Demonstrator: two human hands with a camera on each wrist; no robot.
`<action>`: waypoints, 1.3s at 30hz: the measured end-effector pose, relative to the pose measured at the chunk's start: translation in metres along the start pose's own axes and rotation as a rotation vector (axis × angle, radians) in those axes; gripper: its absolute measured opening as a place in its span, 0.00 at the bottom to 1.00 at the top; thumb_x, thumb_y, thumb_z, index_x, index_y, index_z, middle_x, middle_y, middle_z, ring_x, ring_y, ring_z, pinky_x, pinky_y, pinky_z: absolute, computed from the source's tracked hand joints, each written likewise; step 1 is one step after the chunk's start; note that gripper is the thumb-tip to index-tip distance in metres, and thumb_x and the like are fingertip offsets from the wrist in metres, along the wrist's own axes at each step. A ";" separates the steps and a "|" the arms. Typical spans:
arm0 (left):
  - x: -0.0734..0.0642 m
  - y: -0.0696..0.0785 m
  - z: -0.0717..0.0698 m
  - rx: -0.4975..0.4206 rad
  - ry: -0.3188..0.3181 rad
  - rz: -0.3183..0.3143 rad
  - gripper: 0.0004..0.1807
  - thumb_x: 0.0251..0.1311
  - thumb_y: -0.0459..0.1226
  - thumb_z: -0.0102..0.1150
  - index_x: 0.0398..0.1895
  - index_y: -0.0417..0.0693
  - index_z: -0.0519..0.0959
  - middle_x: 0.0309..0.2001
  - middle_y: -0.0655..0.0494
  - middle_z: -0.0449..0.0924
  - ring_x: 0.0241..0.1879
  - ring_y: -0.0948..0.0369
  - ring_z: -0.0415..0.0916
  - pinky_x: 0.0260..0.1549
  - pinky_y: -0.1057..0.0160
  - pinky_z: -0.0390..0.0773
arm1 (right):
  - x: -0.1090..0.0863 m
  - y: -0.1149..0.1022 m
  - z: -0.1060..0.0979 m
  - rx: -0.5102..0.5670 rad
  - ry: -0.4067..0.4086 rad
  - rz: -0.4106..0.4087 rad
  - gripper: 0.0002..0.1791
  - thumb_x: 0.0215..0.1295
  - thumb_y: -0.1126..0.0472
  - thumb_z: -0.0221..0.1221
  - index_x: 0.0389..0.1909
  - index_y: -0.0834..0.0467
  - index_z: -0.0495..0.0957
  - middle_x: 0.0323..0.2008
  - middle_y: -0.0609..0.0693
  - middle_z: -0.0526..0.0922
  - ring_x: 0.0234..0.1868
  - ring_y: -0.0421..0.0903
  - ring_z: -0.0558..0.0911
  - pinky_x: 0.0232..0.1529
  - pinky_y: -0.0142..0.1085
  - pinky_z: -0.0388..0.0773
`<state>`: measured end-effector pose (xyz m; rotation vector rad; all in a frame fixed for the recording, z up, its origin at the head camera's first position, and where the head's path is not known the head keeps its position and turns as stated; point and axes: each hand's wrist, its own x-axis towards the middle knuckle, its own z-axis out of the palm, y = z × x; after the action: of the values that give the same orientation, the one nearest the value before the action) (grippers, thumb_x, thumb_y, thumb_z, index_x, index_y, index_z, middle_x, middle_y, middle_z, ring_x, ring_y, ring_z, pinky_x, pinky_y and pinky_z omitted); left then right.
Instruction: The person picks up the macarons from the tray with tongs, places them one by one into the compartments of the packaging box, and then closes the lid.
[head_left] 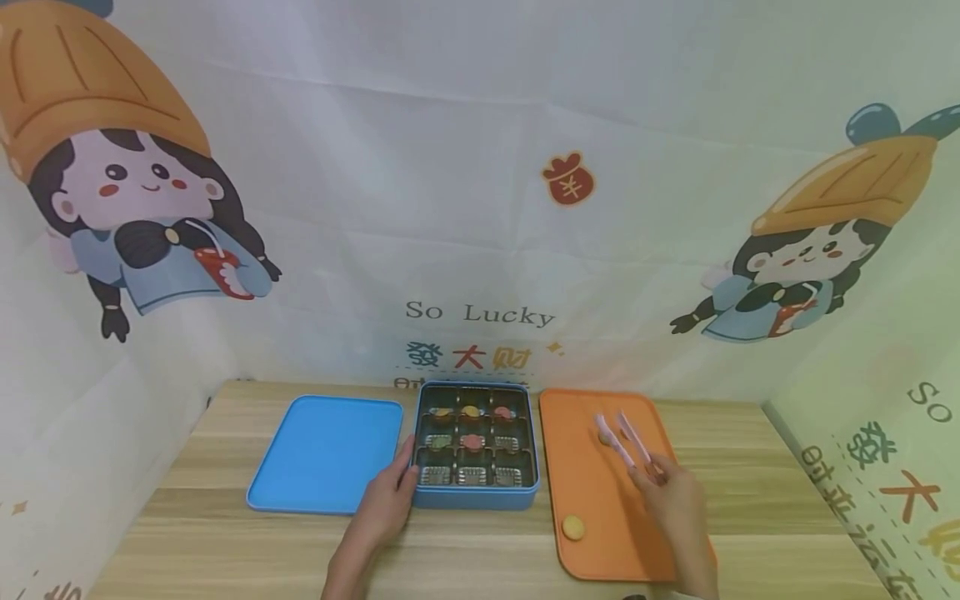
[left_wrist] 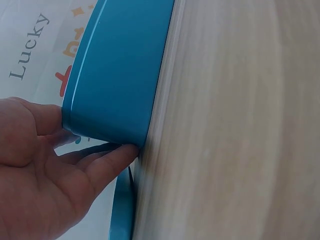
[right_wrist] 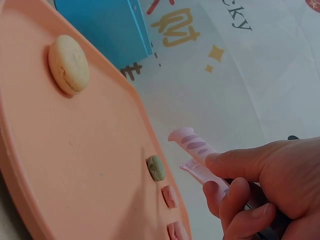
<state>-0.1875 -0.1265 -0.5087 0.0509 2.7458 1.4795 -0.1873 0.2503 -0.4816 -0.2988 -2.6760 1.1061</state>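
My left hand (head_left: 388, 500) rests against the left side of a blue tin (head_left: 476, 498), its fingers (left_wrist: 112, 165) fairly straight along the wall. Inside the tin, a black divided tray holds several macarons, among them a pink one (head_left: 472, 442) and a green one (head_left: 440, 442). My right hand (head_left: 670, 493) grips pink tongs (head_left: 617, 440), whose tips stand apart with nothing between them. They hover over the orange tray (head_left: 600, 492). In the right wrist view a green macaron (right_wrist: 156, 168) and two pink macarons (right_wrist: 170, 196) lie near its edge; a pale yellow macaron (head_left: 573, 527) sits apart.
A blue lid (head_left: 326, 454) lies flat on the wooden table (head_left: 195, 483), left of the tin. Printed cloth (head_left: 465, 183) hangs behind the table and along both sides. The orange tray lies just right of the tin.
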 end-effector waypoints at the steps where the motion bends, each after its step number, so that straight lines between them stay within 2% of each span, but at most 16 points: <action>1: 0.000 0.000 0.000 0.001 0.000 0.001 0.29 0.76 0.36 0.40 0.77 0.39 0.54 0.71 0.33 0.61 0.69 0.35 0.60 0.67 0.37 0.63 | 0.000 0.001 0.000 0.003 -0.009 0.005 0.23 0.62 0.62 0.65 0.53 0.75 0.76 0.23 0.59 0.84 0.15 0.41 0.78 0.14 0.30 0.74; 10: 0.000 0.001 0.001 -0.003 0.000 0.007 0.29 0.76 0.36 0.40 0.77 0.38 0.54 0.71 0.33 0.61 0.69 0.35 0.59 0.67 0.37 0.63 | 0.000 0.007 0.003 -0.007 -0.043 0.030 0.23 0.62 0.63 0.65 0.53 0.75 0.76 0.25 0.60 0.85 0.16 0.41 0.79 0.16 0.30 0.76; 17: -0.001 0.001 0.001 -0.004 -0.003 0.011 0.29 0.76 0.35 0.40 0.77 0.37 0.54 0.71 0.32 0.61 0.69 0.35 0.59 0.67 0.37 0.62 | 0.000 0.012 0.005 -0.026 -0.028 0.020 0.22 0.63 0.63 0.64 0.52 0.76 0.76 0.39 0.72 0.84 0.20 0.44 0.82 0.17 0.31 0.76; 22: -0.001 0.001 0.001 -0.004 -0.003 0.011 0.29 0.76 0.35 0.40 0.77 0.37 0.53 0.71 0.33 0.60 0.70 0.35 0.59 0.67 0.37 0.62 | 0.001 0.012 0.006 -0.048 -0.007 0.020 0.22 0.62 0.62 0.64 0.52 0.74 0.77 0.41 0.73 0.84 0.21 0.47 0.83 0.18 0.33 0.77; 28: -0.001 0.001 0.000 -0.004 -0.002 0.010 0.29 0.76 0.36 0.40 0.77 0.38 0.53 0.71 0.33 0.61 0.69 0.35 0.59 0.67 0.37 0.63 | 0.000 0.014 0.009 -0.045 0.007 0.013 0.22 0.62 0.63 0.64 0.51 0.75 0.77 0.42 0.73 0.84 0.27 0.51 0.85 0.21 0.33 0.77; 35: -0.001 0.001 0.000 -0.005 -0.001 0.003 0.29 0.76 0.36 0.40 0.77 0.39 0.54 0.72 0.34 0.60 0.70 0.36 0.59 0.67 0.37 0.62 | 0.001 0.016 0.012 -0.035 0.001 0.026 0.22 0.63 0.63 0.64 0.53 0.74 0.77 0.40 0.70 0.85 0.25 0.46 0.83 0.19 0.32 0.75; 39: -0.001 0.001 0.000 -0.008 0.000 -0.004 0.29 0.77 0.36 0.39 0.77 0.39 0.53 0.72 0.34 0.60 0.70 0.36 0.59 0.67 0.38 0.62 | 0.001 0.017 0.013 -0.038 0.011 0.012 0.22 0.63 0.64 0.64 0.53 0.75 0.77 0.43 0.71 0.84 0.28 0.52 0.85 0.20 0.32 0.76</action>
<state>-0.1866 -0.1262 -0.5080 0.0452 2.7381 1.4887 -0.1899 0.2538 -0.5024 -0.3280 -2.6915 1.0543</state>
